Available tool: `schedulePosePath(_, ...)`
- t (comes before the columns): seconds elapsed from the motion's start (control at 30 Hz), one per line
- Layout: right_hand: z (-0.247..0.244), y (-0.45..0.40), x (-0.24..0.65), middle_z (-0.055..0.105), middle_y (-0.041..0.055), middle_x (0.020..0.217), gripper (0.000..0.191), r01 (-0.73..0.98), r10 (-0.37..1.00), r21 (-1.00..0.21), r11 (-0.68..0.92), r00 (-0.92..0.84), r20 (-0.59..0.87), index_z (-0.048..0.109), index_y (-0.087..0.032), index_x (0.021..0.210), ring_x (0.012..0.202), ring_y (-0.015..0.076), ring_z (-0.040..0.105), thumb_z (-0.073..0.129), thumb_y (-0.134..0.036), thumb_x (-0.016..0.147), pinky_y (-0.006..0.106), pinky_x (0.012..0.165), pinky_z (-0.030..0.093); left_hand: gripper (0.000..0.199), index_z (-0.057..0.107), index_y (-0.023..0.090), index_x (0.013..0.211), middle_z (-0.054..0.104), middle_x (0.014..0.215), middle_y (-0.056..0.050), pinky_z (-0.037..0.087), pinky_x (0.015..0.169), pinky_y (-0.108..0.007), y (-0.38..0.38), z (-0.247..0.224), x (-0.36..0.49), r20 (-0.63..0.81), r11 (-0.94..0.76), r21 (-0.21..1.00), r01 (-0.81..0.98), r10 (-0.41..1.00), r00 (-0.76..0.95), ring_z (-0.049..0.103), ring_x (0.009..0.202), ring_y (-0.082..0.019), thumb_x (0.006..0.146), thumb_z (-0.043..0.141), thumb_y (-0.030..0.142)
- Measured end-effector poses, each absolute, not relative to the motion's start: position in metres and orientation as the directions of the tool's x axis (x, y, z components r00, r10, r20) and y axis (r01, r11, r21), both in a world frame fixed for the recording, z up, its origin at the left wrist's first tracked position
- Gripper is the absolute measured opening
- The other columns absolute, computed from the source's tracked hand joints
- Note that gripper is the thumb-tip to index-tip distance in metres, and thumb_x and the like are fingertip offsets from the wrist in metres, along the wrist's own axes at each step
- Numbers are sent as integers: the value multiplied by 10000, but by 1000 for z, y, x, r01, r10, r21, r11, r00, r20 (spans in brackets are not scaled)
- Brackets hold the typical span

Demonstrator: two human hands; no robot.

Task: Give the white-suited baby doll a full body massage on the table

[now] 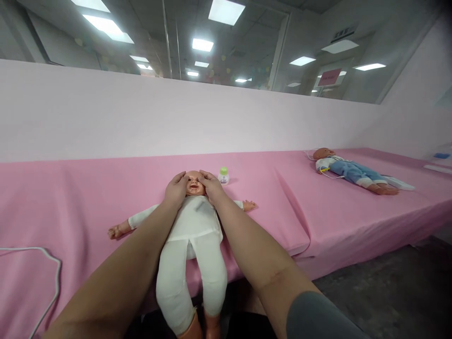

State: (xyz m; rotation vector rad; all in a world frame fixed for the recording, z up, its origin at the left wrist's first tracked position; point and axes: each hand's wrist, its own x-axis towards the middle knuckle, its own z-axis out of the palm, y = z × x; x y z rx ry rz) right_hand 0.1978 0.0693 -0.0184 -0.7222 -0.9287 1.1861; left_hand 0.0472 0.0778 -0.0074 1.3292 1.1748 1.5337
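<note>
- Doll in white cloth suit (194, 219), one: laid on its back upon the pink cover (106, 183), head toward the wall (183, 117), arms spread wide, legs reaching over the near edge toward the person
- Left hand (175, 189), bare: cupped against one side of the doll's head, fingers lightly bent and thumb by the brow; no closed grasp seen
- Right hand (212, 186), bare: matching the left on the opposite side, fingers spread along the head and thumb by the brow; likewise laid on, not clenched
- White bottle with green cap (223, 176), one: upright just beside the right hand, touched by neither hand
- Second doll (353, 172), in white top and blue trousers: lying well apart on the right, thin leads about it
- White cable (56, 278), one: loosely curved over the cover at the left
- Step in hand, as judged: two-handed contact at the brow and temples, both sides worked alike
- Next move, as judged: any shift of the thumbs calls for light, even pressure from both hands, with the head kept centred and unturned
</note>
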Motion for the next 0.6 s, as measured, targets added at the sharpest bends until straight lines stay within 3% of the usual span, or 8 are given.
schedulePosePath(0.2, -24, 71, 198, 671, 78, 1409, 627, -388, 966, -885, 259, 103, 238, 673, -235, 1325, 1280, 255, 638, 824, -339, 726, 446, 1122, 511, 447, 753, 232, 1214, 749, 1252, -107, 490, 1118, -451, 71, -5, 48, 298, -298, 954, 23, 944, -143, 669, 1230, -304, 819, 769, 439)
schedulePosePath(0.33, -26, 71, 198, 613, 90, 1482, 763, -316, 958, -907, 278, 155, 239, 610, -254, 1422, 1310, 263, 621, 858, -366, 709, 423, 1118, 512, 494, 748, 230, 1202, 761, 1189, -97, 542, 1032, -415, 67, -2, 48, 293, -289, 956, 50, 946, -141, 706, 1140, -297, 775, 804, 472)
schedulePosePath(0.47, -26, 72, 196, 673, 84, 1399, 672, -215, 949, -932, 293, 181, 257, 655, -255, 1368, 1272, 255, 644, 837, -424, 744, 405, 1120, 505, 499, 754, 222, 1170, 776, 1107, -89, 582, 934, -387, 64, 2, 51, 258, -257, 966, 28, 956, -140, 736, 1034, -284, 735, 831, 454)
schedulePosePath(0.6, -25, 73, 194, 724, 88, 1312, 623, -244, 946, -924, 296, 212, 247, 701, -223, 1289, 1238, 264, 661, 849, -464, 734, 435, 1117, 506, 480, 767, 180, 1123, 787, 1089, -110, 597, 913, -399, 64, 5, 53, 210, -221, 966, -134, 973, -92, 745, 989, -284, 730, 828, 449)
